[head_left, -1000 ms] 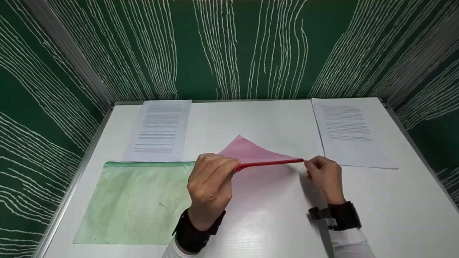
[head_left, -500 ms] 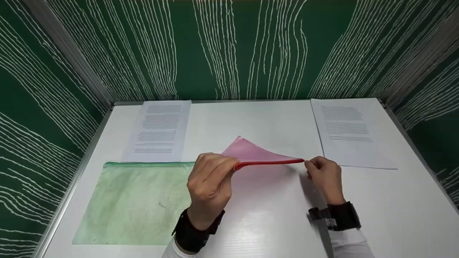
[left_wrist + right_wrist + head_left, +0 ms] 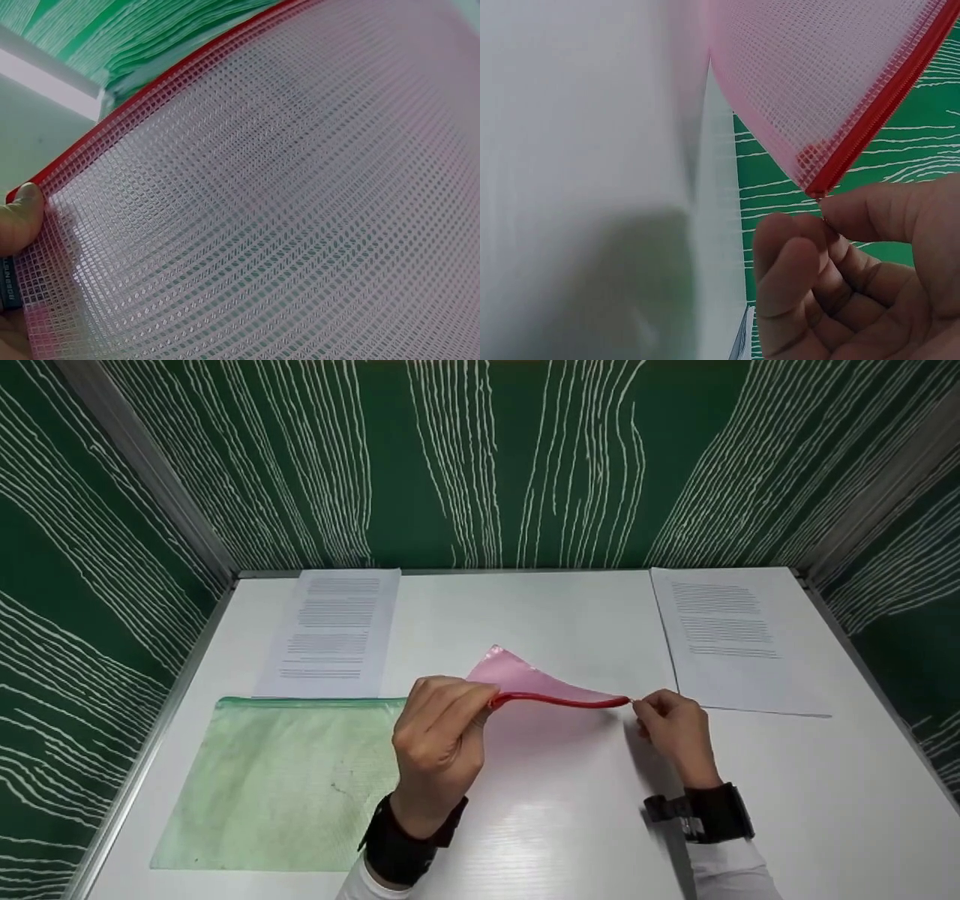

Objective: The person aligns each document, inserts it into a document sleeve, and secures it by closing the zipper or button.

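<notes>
Pink mesh pouch is hanging between your two hands, held up to the right of the green pouch, with its red zip edge running across and sagging slightly in the middle. You are gripping one end of that edge with your left hand, its fingers bending over towards the thumb, and from the head view this hand is covering the right end of the green pouch. Your right hand is working farther out to the right of the green pouch; its thumb and forefinger are pinching something small at the other end of the zip, too tiny to make out clearly. In the right wrist view, the mesh is spreading upward from that pinched corner, and the zip teeth are showing along the red strip.

Your green pouch is lying flat on the white surface, its green zip edge facing away from you. Just beyond that edge, a printed sheet is lying, and well to the right of the green pouch more printed paper is resting. You are wearing a black band on each wrist.
</notes>
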Demonstrator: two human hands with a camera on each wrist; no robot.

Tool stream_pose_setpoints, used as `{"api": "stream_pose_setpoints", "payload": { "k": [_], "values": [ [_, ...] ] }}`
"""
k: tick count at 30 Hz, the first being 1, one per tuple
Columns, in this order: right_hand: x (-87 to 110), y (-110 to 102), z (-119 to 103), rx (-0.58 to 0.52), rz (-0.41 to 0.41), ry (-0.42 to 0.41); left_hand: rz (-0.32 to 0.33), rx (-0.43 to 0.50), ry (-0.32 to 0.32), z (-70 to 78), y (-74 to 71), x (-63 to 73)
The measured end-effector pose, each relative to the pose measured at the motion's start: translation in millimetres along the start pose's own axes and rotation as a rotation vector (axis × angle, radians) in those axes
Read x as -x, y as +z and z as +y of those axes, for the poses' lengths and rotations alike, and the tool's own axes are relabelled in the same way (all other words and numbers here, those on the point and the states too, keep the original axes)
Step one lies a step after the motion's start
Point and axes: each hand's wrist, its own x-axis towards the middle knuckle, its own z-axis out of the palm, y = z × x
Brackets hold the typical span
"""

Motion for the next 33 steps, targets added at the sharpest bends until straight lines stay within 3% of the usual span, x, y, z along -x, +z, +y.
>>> {"api": "stream_pose_setpoints", "payload": {
  "k": [4, 8, 15, 22, 27, 33],
  "values": [
    [0.7, -0.6, -1.1, -0.004, -0.020, 0.000, -0.008, 0.006, 0.005, 0.0, 1.1, 0.3],
    [4.0, -4.3, -8.1, 0.001, -0.016, -0.065, -0.008, 0.017, 0.012, 0.0, 2.7, -0.1],
    [22.9, -13.5, -44.6, -0.113, -0.005, -0.389, -0.021, 0.029, 0.025, 1.9, 4.0, -1.0],
    [56.6, -21.1, -104.5, -0.261, -0.117, -0.764, -0.068, 0.022, 0.048, 5.8, 6.7, -0.2],
    [67.7, -17.3, -121.3, -0.260, -0.126, -0.882, -0.150, 0.016, 0.059, 8.4, 11.8, 3.2],
    [63.8, -4.1, -111.0, -0.285, -0.102, -0.941, -0.220, 0.040, 0.093, 10.9, 18.2, 7.4]
  ]
}}
